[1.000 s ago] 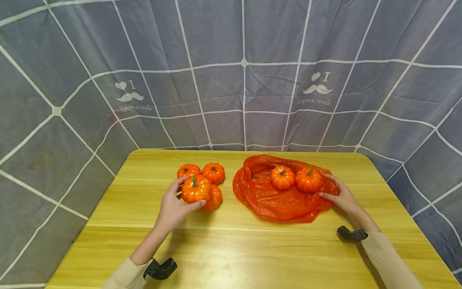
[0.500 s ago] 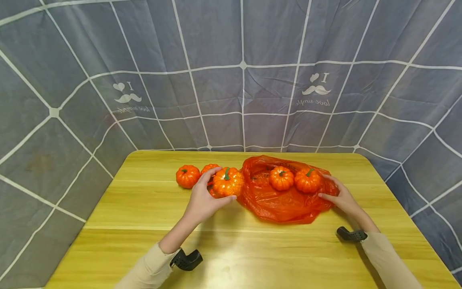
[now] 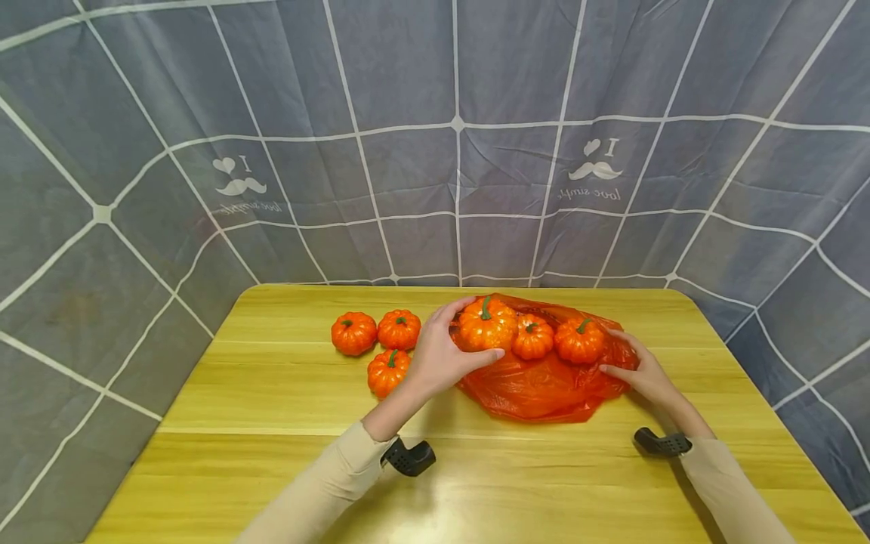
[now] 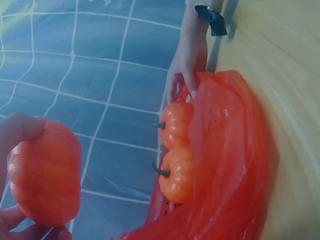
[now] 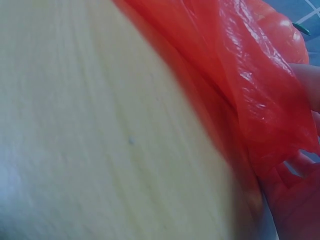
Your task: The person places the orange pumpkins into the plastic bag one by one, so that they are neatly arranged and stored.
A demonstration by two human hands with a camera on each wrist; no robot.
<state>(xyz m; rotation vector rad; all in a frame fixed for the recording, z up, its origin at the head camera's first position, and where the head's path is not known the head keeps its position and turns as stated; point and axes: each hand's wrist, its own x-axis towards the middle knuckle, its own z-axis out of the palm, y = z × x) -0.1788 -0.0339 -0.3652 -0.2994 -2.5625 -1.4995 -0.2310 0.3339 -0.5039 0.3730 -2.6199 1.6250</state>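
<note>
In the head view my left hand (image 3: 442,351) grips a small orange pumpkin (image 3: 488,323) with a green stem, thumb on the near side and fingers behind. It is held over the left part of a red plastic bag (image 3: 530,389). The left wrist view shows this pumpkin (image 4: 46,172) raised apart from the bag. Two more pumpkins, a smaller one (image 3: 533,338) and another (image 3: 580,340), lie side by side in the bag's opening. At the bag's right end my right hand (image 3: 646,370) holds the thin plastic (image 5: 270,100) between thumb and fingers.
Left of the bag, three orange pumpkins sit on the wooden table (image 3: 272,453): one at the far left (image 3: 353,333), one beside it (image 3: 399,329), one nearer me (image 3: 388,372), partly behind my left wrist. A grey checked cloth (image 3: 408,174) hangs behind the table.
My left hand has carried its pumpkin rightward from the group on the left to over the bag. The three remaining pumpkins now show. My right hand stays at the bag's right end.
</note>
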